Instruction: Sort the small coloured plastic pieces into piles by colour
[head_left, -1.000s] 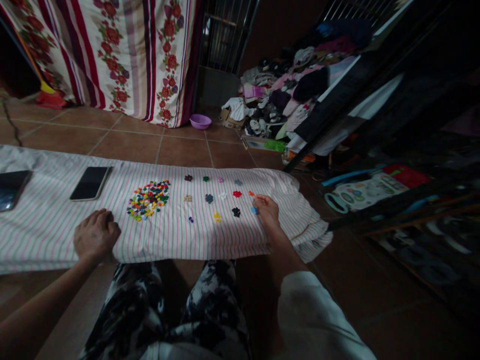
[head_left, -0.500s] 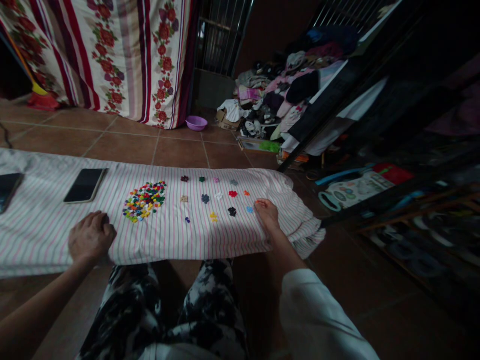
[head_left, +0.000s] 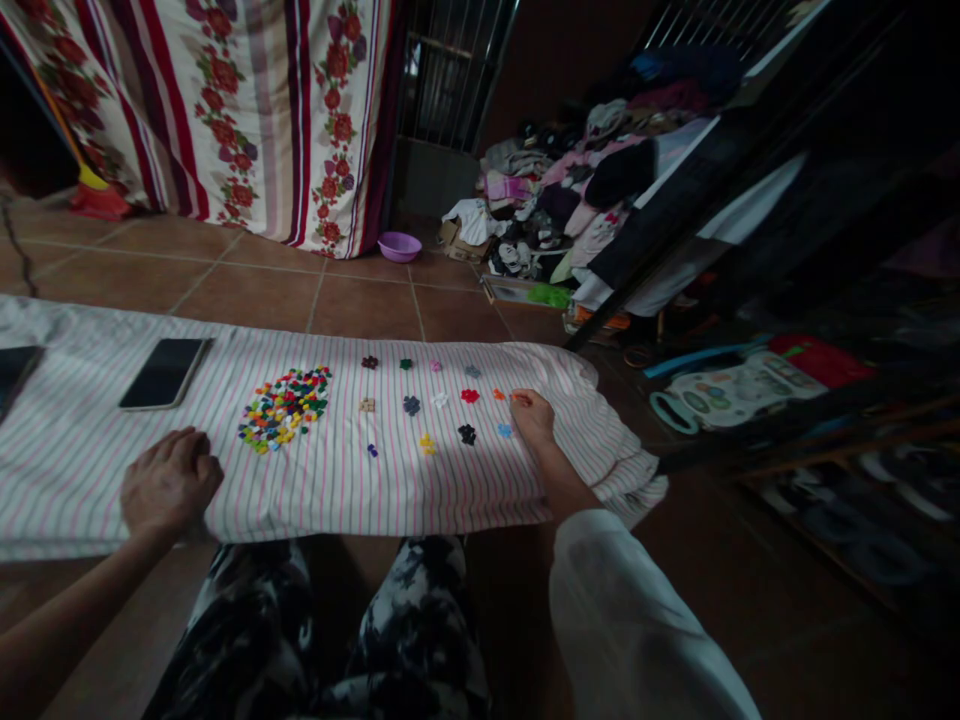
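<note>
My right hand (head_left: pixel 533 416) is at the right end of the striped cloth, thumb and fingertips pinched on what looks like a small orange piece. Just left of the fingertips lie other orange pieces (head_left: pixel 499 394), with light blue pieces (head_left: pixel 505 430) below them. Small groups sorted by colour spread to the left, among them red pieces (head_left: pixel 469 396), black pieces (head_left: pixel 467 434) and yellow pieces (head_left: pixel 427 443). A mixed multicoloured heap (head_left: pixel 285 408) sits further left. My left hand (head_left: pixel 171 480) rests palm down on the cloth near its front edge, holding nothing, fingers loosely bent.
A phone (head_left: pixel 165 374) lies on the striped cloth (head_left: pixel 300 500), and a second dark device (head_left: pixel 15 378) shows at the left edge. On the tiled floor beyond are a purple basin (head_left: pixel 399 246) and a pile of clothes (head_left: pixel 570 190). A rack (head_left: pixel 817 450) stands at right.
My right hand has shifted slightly up towards the orange pieces, still pinched. The whole view has moved a little; my left hand stays resting on the cloth.
</note>
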